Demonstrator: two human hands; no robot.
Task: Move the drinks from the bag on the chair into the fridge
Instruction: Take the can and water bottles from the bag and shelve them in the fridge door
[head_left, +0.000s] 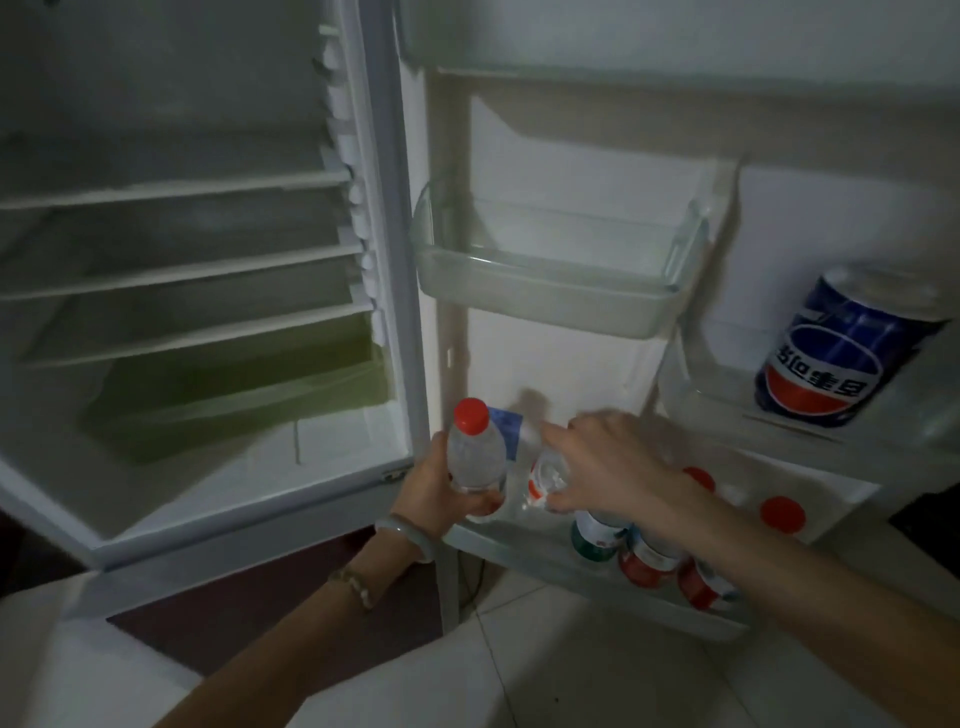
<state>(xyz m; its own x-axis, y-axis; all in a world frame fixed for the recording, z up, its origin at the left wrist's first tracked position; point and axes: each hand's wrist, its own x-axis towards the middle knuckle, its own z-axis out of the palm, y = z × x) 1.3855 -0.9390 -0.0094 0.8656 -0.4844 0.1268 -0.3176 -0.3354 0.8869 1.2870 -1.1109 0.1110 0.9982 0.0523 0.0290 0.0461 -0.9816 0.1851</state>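
The fridge stands open, with its door swung to the right. My left hand grips a clear water bottle with a red cap, upright at the left end of the bottom door shelf. My right hand reaches over the same shelf, its fingers on a second clear bottle beside the first. Several bottles with red caps and red or green labels stand in the shelf under my right forearm. A blue Pepsi can sits on a door shelf at the right.
The clear upper door bin holds nothing. The fridge interior has bare shelves and a green crisper drawer at the bottom. A pale tiled floor lies below the door. The bag and chair are out of view.
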